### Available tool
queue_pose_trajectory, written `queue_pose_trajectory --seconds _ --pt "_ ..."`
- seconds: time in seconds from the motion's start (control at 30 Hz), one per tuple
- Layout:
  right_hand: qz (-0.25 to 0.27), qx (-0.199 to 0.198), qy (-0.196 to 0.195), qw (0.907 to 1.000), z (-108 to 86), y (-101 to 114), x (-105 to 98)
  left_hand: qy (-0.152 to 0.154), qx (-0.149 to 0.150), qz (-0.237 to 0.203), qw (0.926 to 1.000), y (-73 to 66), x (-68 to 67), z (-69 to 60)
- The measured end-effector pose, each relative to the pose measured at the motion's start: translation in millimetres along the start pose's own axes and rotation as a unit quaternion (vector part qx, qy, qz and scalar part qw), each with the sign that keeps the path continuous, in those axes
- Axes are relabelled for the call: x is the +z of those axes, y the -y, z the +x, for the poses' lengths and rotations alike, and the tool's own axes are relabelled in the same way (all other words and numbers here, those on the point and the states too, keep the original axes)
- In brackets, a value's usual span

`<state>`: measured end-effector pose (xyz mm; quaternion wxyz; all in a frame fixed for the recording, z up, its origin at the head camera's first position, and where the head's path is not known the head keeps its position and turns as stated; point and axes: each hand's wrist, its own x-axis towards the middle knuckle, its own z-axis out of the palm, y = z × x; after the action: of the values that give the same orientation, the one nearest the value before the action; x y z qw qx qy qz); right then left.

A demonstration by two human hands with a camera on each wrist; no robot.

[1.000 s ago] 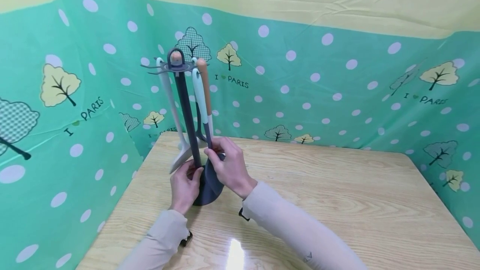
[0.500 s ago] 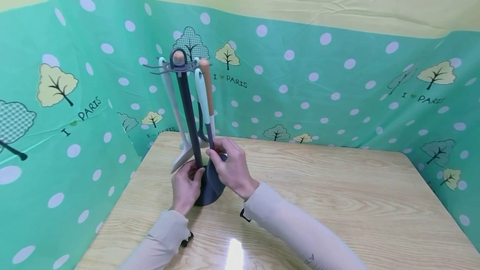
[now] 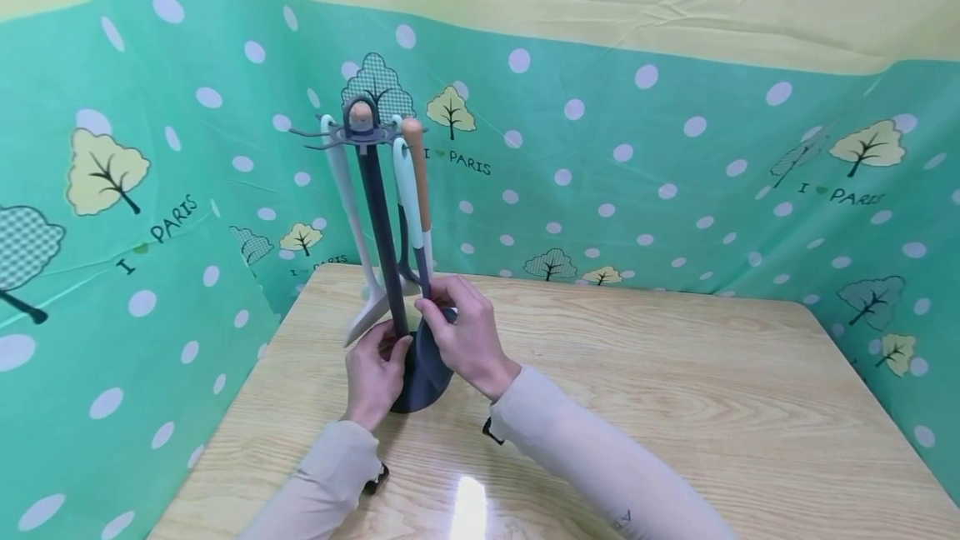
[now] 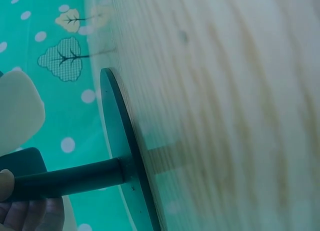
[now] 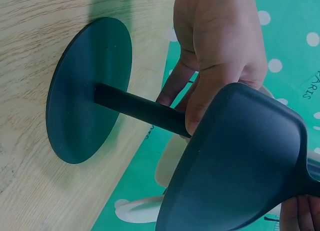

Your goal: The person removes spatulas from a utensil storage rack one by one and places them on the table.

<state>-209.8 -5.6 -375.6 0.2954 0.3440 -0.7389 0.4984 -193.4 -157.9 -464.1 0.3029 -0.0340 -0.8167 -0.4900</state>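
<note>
In the head view a dark utensil stand (image 3: 386,240) rises from the table, with hooks around its top. My left hand (image 3: 372,380) grips its pole low down, above the round base (image 5: 90,91). My right hand (image 3: 471,338) pinches the thin neck of a dark turner with a mint handle (image 3: 405,182). The turner's broad blade (image 5: 240,156) fills the front of the right wrist view and covers part of the pole. A pale utensil (image 3: 352,215) hangs on the left, and a wooden-handled one (image 3: 417,173) beside the mint handle. Their lower ends are partly hidden.
The wooden table (image 3: 645,390) stretches right of the stand. A green patterned cloth (image 3: 645,173) hangs behind it and along the left side. Another dark utensil (image 3: 405,240) hangs behind the pole.
The top of the stand has shifted slightly right against the cloth, and the head view has drifted a little. Both hands keep their holds.
</note>
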Motion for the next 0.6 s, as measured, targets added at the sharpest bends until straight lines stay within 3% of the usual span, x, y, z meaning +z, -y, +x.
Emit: queue_pose_trajectory --seconds 0.6 --pt "-0.002 0.002 -0.004 1.0000 -2.2 1.1 -5.9 0.006 0.001 0.007 1.0000 -5.0 2.4 -1.0"
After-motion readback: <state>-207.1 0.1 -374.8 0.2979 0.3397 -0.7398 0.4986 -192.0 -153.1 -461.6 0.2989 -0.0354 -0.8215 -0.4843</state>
